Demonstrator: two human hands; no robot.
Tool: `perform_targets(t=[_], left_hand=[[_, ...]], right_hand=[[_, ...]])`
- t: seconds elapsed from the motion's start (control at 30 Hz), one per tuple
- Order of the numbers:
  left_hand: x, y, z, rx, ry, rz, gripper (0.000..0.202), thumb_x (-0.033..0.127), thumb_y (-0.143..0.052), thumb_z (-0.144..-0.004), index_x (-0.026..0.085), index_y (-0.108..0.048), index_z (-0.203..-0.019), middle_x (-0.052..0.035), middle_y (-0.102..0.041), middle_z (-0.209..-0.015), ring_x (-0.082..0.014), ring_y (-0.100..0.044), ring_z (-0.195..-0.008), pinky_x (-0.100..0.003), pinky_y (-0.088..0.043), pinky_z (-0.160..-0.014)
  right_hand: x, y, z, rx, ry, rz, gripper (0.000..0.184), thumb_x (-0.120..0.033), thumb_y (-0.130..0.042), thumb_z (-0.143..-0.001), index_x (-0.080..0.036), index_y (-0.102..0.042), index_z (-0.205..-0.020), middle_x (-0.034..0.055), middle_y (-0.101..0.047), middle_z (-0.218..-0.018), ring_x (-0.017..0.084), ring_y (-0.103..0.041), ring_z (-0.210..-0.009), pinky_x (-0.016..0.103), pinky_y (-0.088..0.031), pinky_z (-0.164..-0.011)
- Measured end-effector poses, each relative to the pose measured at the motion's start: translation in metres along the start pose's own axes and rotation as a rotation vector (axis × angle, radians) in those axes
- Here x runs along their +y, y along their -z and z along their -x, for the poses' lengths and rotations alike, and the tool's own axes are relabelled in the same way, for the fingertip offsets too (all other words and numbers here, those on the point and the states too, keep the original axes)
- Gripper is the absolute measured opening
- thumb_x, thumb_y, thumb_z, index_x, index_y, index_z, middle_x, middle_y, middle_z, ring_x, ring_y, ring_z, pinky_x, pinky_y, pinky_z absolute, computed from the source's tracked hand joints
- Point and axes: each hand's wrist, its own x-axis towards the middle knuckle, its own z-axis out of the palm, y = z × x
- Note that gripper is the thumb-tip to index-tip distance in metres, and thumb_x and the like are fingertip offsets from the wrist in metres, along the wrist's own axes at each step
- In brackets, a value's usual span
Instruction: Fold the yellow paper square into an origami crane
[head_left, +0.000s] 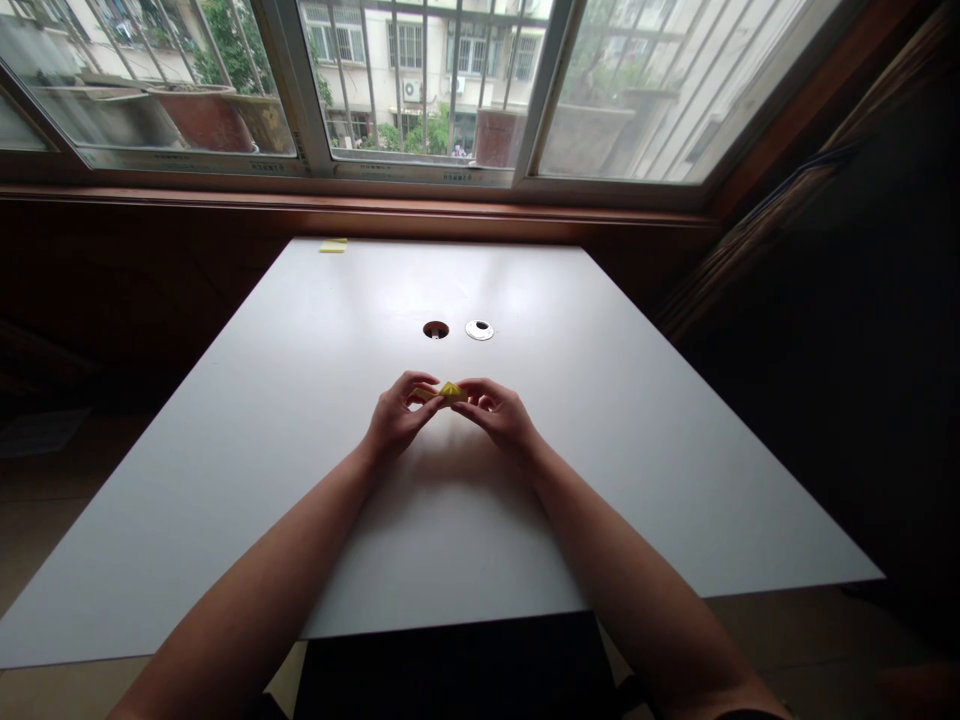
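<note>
There is one left hand (394,412), one right hand (501,410), one folded yellow paper (450,391), one white surface (247,480), one round hole (430,329) and one round cover (472,332); far-left yellow strips (333,246) are too small to count.

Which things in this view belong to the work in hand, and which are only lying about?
In the work:
small yellow piece, held by left hand and right hand
white table, underneath

Apparently just lying about:
yellow strips, far left on the table
round cover, beside the hole
</note>
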Motion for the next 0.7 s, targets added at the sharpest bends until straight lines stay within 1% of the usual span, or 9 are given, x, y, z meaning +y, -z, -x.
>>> perform_targets(t=[0.07, 0.23, 0.33, 0.47, 0.57, 0.7], left_hand=[[0.0013, 0.0006, -0.0001, 0.011, 0.021, 0.006, 0.029, 0.036, -0.074, -0.084, 0.019, -0.062, -0.104, -0.0054, -0.070, -0.092, -0.0181, -0.070, -0.085, -0.032, -0.058, -0.081], [0.0016, 0.0008, 0.0000, 0.007, 0.044, 0.010, 0.029, 0.039, -0.074, -0.083, 0.018, -0.063, -0.101, -0.0057, -0.069, -0.095, -0.0181, -0.070, -0.086, -0.031, -0.058, -0.080], [-0.0007, 0.0001, -0.0001, -0.016, 0.026, 0.020, 0.030, 0.037, -0.076, -0.082, 0.019, -0.063, -0.102, -0.0056, -0.069, -0.096, -0.0188, -0.070, -0.089, -0.033, -0.059, -0.083], [-0.0027, -0.0004, 0.0000, -0.041, -0.008, 0.015, 0.029, 0.037, -0.076, -0.082, 0.018, -0.063, -0.101, -0.0052, -0.068, -0.097, -0.0201, -0.071, -0.092, -0.036, -0.060, -0.086], [-0.0028, -0.0002, 0.0000, -0.017, -0.023, -0.039, 0.027, 0.038, -0.075, -0.082, 0.018, -0.064, -0.098, -0.0046, -0.069, -0.094, -0.0196, -0.072, -0.088, -0.034, -0.060, -0.083], [-0.0011, -0.0004, -0.0001, -0.008, -0.029, -0.070, 0.029, 0.038, -0.076, -0.082, 0.019, -0.063, -0.099, -0.0049, -0.070, -0.093, -0.0192, -0.071, -0.088, -0.032, -0.060, -0.080]], right_hand=[[0.0000, -0.0003, 0.0002, -0.005, 0.013, 0.013, 0.037, -0.044, -0.079, -0.077, -0.025, -0.071, -0.107, 0.0046, -0.073, -0.095, 0.016, -0.060, -0.072, 0.029, -0.043, -0.060], [-0.0020, -0.0001, 0.0003, 0.011, -0.005, -0.027, 0.033, -0.044, -0.078, -0.078, -0.024, -0.072, -0.103, 0.0046, -0.074, -0.093, 0.016, -0.060, -0.072, 0.029, -0.043, -0.062], [-0.0033, 0.0005, -0.0004, 0.011, -0.027, -0.065, 0.032, -0.045, -0.078, -0.079, -0.023, -0.072, -0.102, 0.0045, -0.074, -0.093, 0.016, -0.061, -0.074, 0.030, -0.044, -0.064], [-0.0046, 0.0000, -0.0010, 0.030, -0.050, -0.062, 0.032, -0.048, -0.076, -0.079, -0.024, -0.072, -0.098, 0.0043, -0.074, -0.093, 0.017, -0.061, -0.075, 0.030, -0.044, -0.065], [-0.0053, -0.0008, -0.0007, 0.030, -0.061, -0.074, 0.030, -0.049, -0.075, -0.080, -0.023, -0.071, -0.096, 0.0036, -0.073, -0.091, 0.017, -0.061, -0.075, 0.030, -0.044, -0.065], [-0.0064, -0.0012, 0.0002, 0.048, -0.063, -0.112, 0.029, -0.047, -0.078, -0.078, -0.023, -0.068, -0.091, 0.0020, -0.070, -0.087, 0.016, -0.057, -0.071, 0.030, -0.043, -0.065]])
